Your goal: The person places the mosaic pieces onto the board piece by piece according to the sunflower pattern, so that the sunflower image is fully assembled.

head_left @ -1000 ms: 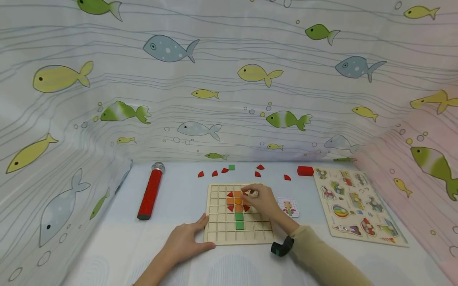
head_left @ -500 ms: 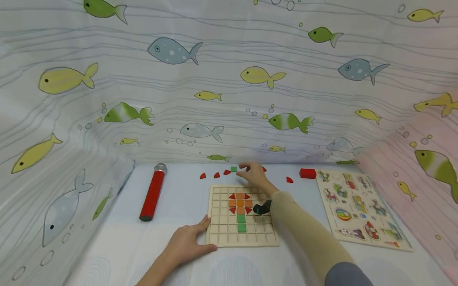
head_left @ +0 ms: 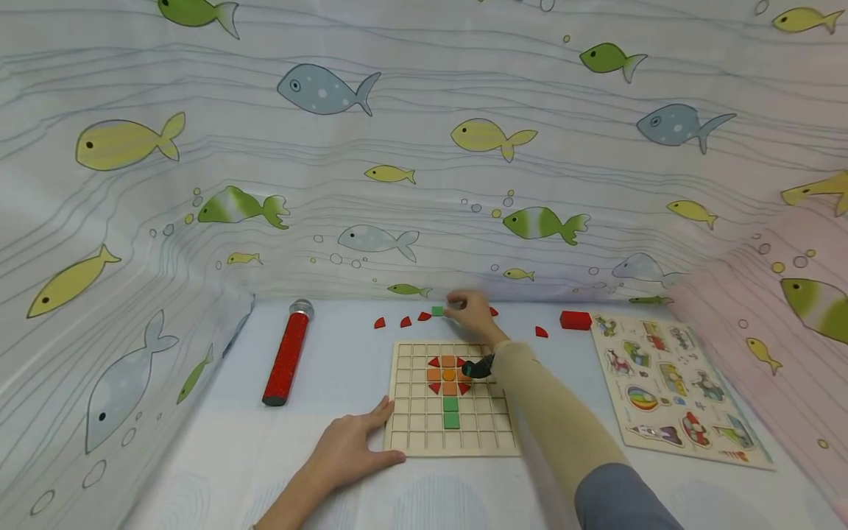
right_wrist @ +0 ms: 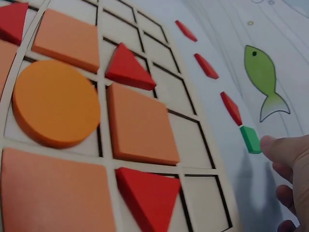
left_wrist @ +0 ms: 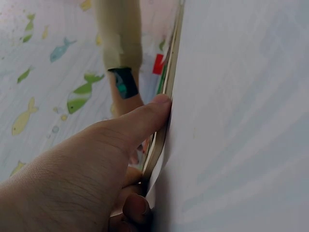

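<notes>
Resting against the front left corner of a wooden grid board (head_left: 414, 434), my left hand (head_left: 347, 447) has its thumb along the front edge and forefinger at the left side. On the board, orange squares (head_left: 449, 389) surround an orange disc (head_left: 449, 375), with red triangles (head_left: 434, 387) at the corners and two green squares (head_left: 451, 420) below. Beyond the board's far edge is my right hand (head_left: 473, 313). In the right wrist view, one of its fingertips (right_wrist: 269, 146) meets the end of a loose green square (right_wrist: 250, 139); the other fingers are bent behind.
Several red quarter-circle pieces (head_left: 405, 322) lie along the back of the table. A red microphone (head_left: 288, 357) lies at the left. To the right are a red block (head_left: 575, 320) and a picture puzzle board (head_left: 612, 408). A fish-patterned curtain (head_left: 424, 147) encloses the table.
My right hand has moved from the board's upper right squares to the back, then slightly left to the loose green square. A red triangle shows where the hand was. My left hand stays at the corner.
</notes>
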`<state>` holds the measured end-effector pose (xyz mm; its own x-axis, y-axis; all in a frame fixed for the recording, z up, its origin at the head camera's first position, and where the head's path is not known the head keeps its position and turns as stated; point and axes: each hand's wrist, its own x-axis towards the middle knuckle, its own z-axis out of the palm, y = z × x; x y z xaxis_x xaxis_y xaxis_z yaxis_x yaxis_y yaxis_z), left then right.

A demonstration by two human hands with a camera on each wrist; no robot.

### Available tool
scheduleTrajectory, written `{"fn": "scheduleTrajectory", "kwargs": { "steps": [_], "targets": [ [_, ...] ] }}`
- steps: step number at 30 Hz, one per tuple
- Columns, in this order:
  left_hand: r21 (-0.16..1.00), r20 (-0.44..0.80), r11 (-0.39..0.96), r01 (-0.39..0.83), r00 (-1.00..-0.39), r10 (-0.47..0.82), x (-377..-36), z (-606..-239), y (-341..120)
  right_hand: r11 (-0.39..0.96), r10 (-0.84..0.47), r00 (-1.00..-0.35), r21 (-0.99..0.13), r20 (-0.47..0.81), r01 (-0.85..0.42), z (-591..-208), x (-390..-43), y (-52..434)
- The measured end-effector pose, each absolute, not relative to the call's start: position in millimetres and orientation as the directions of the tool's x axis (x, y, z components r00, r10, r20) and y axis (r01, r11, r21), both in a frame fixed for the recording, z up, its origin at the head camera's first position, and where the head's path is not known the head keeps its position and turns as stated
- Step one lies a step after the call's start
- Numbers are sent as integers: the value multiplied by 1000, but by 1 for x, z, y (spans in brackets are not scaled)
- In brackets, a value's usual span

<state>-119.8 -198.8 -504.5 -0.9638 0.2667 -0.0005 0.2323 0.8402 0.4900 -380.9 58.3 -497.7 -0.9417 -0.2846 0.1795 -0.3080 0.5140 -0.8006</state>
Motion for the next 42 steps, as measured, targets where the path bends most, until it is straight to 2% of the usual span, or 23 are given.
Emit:
{"fn": "scheduleTrajectory", "kwargs": {
  "steps": [6, 12, 29, 34, 42],
  "targets": [
    [480, 25, 841, 249, -962, 270, -123, -502, -199, 552, -300, -940, -773, 165, -312, -507, -387, 50],
    [492, 18, 837, 240, -964, 266, -122, -503, -199, 587, -309, -929, -727, 204, -355, -507, -382, 41],
    [490, -4, 844, 221, -967, 255, -118, -501, -196, 591, -327, -919, -711, 221, -381, -508, -380, 39],
    [489, -5, 844, 220, -967, 255, -116, -503, -197, 595, -351, -908, -694, 227, -404, -498, -368, 44],
    [468, 14, 851, 239, -965, 263, -119, -503, -197, 518, -416, -830, -653, 372, -552, -488, -317, 60]
  ]
}}
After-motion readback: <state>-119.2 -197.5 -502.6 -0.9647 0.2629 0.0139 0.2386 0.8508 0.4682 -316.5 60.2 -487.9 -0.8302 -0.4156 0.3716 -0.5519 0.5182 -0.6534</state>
